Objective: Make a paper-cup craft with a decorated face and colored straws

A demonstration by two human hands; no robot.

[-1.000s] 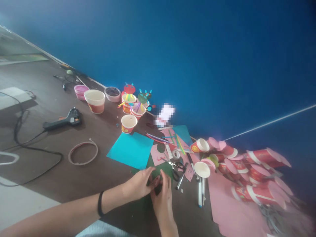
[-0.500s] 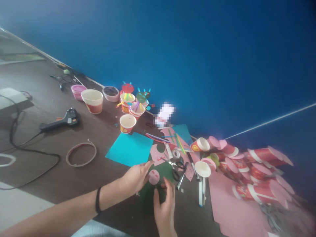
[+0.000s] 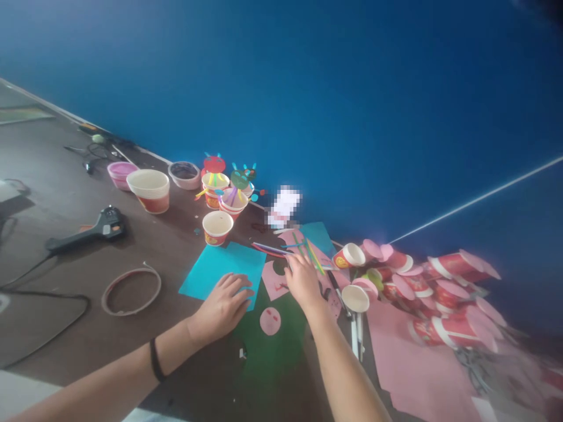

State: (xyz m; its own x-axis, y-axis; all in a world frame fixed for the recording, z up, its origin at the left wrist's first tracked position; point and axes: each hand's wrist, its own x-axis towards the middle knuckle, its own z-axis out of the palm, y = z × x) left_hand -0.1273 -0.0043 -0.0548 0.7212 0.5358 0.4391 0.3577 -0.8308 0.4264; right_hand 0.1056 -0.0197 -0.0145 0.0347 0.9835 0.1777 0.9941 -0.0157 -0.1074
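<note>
My left hand (image 3: 226,308) lies palm down with its fingers apart at the near edge of a bright blue paper sheet (image 3: 209,272). My right hand (image 3: 303,282) reaches forward, fingers stretched, beside several thin coloured strips (image 3: 313,249) and over pink paper scraps; whether its fingertips touch them I cannot make out. Between my forearms, a round pink paper disc (image 3: 270,321) with two darker pink marks rests on a dark green sheet (image 3: 275,357). A pink scrap (image 3: 273,281) with red marks sits between my hands. My right hand covers the scissors and tape seen earlier.
Paper cups (image 3: 217,227) stand behind the blue sheet, some holding paper figures (image 3: 240,177). To the left are a glue gun (image 3: 94,228) with its cord and a ring-shaped coil (image 3: 132,292). Red cups with pink discs (image 3: 457,328) crowd the right, beside pink sheets (image 3: 409,363).
My right hand has moved forward from beside the pink disc to the coloured strips. My left hand has drawn left from the disc onto the blue sheet. The view has shifted slightly.
</note>
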